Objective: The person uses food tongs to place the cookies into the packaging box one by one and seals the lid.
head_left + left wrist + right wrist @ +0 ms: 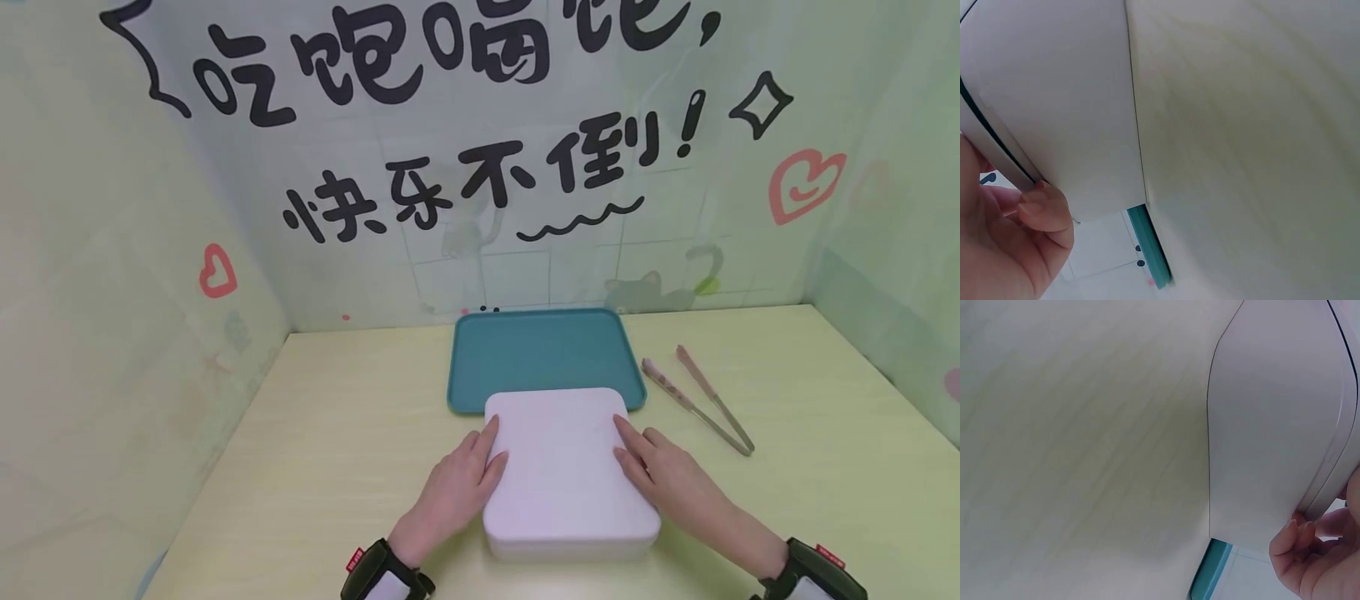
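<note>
A white box with a rounded-corner lid point(566, 475) stands on the table, close to the person. Along its left edge, my left hand point(453, 483) grips the lid, with index finger and thumb on top. My right hand point(671, 475) grips the opposite edge in much the same way. Both wrist views show fingertips curled against the lid's rim, above the plain side wall of the box point(1072, 106). A thin dark seam runs along the rim in the left wrist view. What the box contains is hidden.
Behind the box lies a teal tray point(540, 350), its front edge partly covered by the box. Metal tongs point(685, 402) with pinkish handles rest spread on the table point(337, 433) to the right. A printed cloth backdrop point(360, 283) encloses the table's back and sides.
</note>
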`<action>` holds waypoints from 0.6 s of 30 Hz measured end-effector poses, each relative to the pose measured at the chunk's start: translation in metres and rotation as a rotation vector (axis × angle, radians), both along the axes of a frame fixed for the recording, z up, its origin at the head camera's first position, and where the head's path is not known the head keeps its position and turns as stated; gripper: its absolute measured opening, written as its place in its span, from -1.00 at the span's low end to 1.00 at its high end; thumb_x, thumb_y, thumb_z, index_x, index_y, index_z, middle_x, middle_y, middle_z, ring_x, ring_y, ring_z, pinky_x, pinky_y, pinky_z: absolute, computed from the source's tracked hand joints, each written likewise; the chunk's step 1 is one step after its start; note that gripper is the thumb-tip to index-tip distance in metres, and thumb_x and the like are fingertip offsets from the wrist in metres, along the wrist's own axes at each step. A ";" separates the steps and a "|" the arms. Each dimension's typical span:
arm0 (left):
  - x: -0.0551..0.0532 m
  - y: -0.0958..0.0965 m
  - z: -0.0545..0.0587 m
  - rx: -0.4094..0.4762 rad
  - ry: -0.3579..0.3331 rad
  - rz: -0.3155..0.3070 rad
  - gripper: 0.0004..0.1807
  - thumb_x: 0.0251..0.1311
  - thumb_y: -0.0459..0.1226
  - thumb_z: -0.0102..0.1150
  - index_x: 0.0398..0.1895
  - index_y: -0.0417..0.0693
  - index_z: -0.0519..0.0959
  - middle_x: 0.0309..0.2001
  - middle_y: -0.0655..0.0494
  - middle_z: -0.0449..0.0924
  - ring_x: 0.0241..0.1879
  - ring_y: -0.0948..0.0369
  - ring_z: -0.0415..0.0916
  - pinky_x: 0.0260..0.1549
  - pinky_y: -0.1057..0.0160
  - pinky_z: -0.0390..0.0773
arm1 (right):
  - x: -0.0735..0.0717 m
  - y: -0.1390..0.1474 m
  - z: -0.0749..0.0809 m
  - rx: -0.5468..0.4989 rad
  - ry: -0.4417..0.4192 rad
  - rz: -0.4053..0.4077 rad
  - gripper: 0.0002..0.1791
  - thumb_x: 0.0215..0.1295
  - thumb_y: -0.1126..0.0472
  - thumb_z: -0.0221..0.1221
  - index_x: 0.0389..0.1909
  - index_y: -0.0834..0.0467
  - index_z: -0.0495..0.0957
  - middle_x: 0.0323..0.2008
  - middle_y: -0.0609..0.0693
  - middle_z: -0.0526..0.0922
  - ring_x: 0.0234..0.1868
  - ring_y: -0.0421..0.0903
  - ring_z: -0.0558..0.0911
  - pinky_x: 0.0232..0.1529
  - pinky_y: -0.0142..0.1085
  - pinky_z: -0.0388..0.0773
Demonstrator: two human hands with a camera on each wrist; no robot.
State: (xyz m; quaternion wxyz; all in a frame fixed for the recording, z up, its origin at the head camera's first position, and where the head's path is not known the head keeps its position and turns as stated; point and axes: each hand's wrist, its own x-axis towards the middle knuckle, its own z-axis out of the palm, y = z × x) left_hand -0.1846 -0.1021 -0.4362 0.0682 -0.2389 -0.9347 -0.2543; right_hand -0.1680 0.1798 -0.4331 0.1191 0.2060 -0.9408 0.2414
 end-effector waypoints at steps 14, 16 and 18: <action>0.003 0.003 0.002 -0.093 0.017 0.005 -0.44 0.36 -0.12 -0.18 0.31 -0.28 0.13 -0.27 -0.06 0.39 -0.64 0.21 0.31 -0.74 0.28 0.37 | 0.002 -0.001 -0.005 0.032 0.080 -0.004 -0.52 0.23 0.25 0.12 0.15 0.34 0.35 -0.53 -0.16 0.21 -0.59 -0.27 0.20 -0.62 -0.43 0.27; 0.005 0.004 0.002 -0.097 -0.015 0.006 -0.42 0.37 -0.12 -0.20 0.32 -0.28 0.09 -0.26 -0.09 0.42 -0.61 0.16 0.39 -0.70 0.23 0.42 | 0.002 -0.002 -0.005 0.047 0.069 -0.014 -0.51 0.23 0.22 0.12 0.16 0.33 0.35 -0.53 -0.16 0.21 -0.59 -0.27 0.20 -0.62 -0.42 0.27; 0.006 0.005 0.003 -0.099 -0.029 0.006 -0.42 0.37 -0.13 -0.20 0.33 -0.29 0.07 -0.25 -0.12 0.44 -0.58 0.13 0.43 -0.67 0.19 0.45 | 0.003 -0.002 -0.005 0.065 0.062 -0.024 -0.49 0.23 0.21 0.13 0.17 0.33 0.35 -0.53 -0.16 0.21 -0.59 -0.25 0.20 -0.62 -0.41 0.27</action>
